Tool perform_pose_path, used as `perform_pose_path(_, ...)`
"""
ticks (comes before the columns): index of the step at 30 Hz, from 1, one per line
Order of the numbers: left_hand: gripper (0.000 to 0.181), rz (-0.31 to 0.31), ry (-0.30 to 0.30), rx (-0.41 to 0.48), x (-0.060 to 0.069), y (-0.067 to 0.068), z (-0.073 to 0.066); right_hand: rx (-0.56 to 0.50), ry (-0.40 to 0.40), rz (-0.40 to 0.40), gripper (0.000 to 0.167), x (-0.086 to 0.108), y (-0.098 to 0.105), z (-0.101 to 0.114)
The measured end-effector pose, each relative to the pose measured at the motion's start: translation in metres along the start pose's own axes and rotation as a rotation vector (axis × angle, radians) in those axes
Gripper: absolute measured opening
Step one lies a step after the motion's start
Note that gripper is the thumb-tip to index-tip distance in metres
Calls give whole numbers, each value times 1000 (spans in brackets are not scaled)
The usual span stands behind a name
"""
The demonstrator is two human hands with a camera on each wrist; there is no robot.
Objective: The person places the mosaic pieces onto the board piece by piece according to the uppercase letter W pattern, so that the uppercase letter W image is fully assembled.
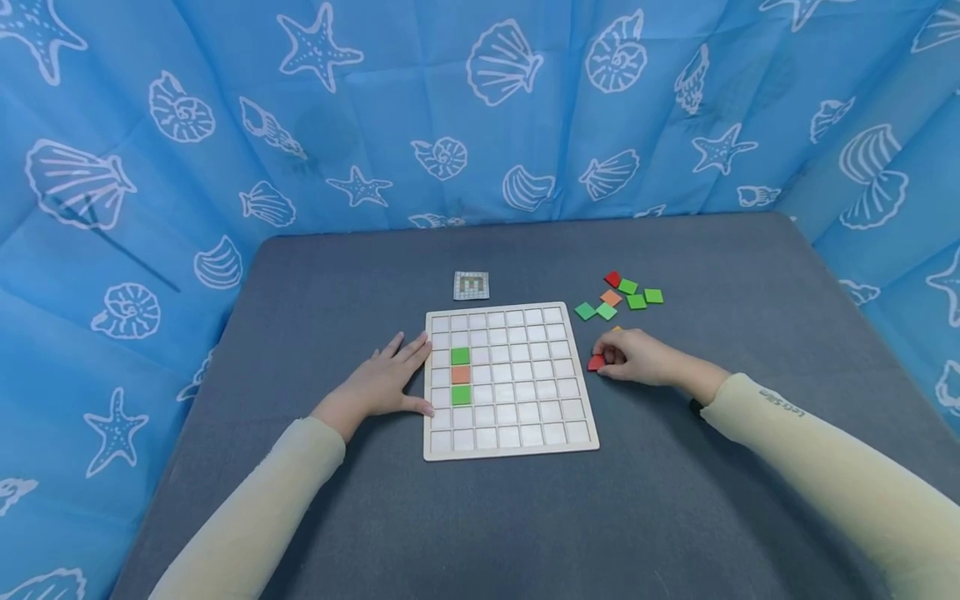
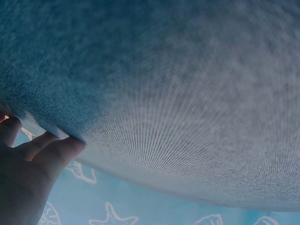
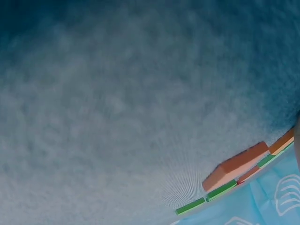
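Observation:
A pale gridded board (image 1: 512, 455) lies on the table, with a green tile (image 1: 461, 356), an orange tile (image 1: 461, 375) and another green tile (image 1: 461, 395) stacked in one column of cells. My left hand (image 1: 386, 379) rests with spread fingers against the board's left edge; the left wrist view shows its fingers on the cloth, the hand (image 2: 33, 173) dark at lower left. Right of the board, my right hand (image 1: 643, 358) pinches a red tile (image 1: 596, 363) at the table surface. An orange-yellow tile (image 1: 617, 329) is partly hidden behind that hand.
Beyond the board lies a small patterned card (image 1: 471, 286). Several loose tiles, including green (image 1: 654, 296), orange (image 1: 611, 298) and red (image 1: 612, 279), lie beyond the right hand. A blue shell-print curtain (image 1: 442, 100) surrounds the grey table (image 1: 480, 525) at the back and sides.

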State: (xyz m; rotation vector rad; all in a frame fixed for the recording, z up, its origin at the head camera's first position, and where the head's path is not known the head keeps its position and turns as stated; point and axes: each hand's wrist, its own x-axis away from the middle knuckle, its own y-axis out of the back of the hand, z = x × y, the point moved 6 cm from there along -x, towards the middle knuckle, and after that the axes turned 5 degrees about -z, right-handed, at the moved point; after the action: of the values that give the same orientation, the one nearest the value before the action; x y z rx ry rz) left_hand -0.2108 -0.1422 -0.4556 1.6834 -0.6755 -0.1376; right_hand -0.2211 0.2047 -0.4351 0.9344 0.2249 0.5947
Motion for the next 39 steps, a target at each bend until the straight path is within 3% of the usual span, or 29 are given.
perform_pose_path(19,109,9,6,-12,1,1,-1,-60,15,-85,20,-5,17,32)
perform_pose_path(39,108,23,24,-4,3,4,-5,-71,-24,-103,23,-41,11,66)
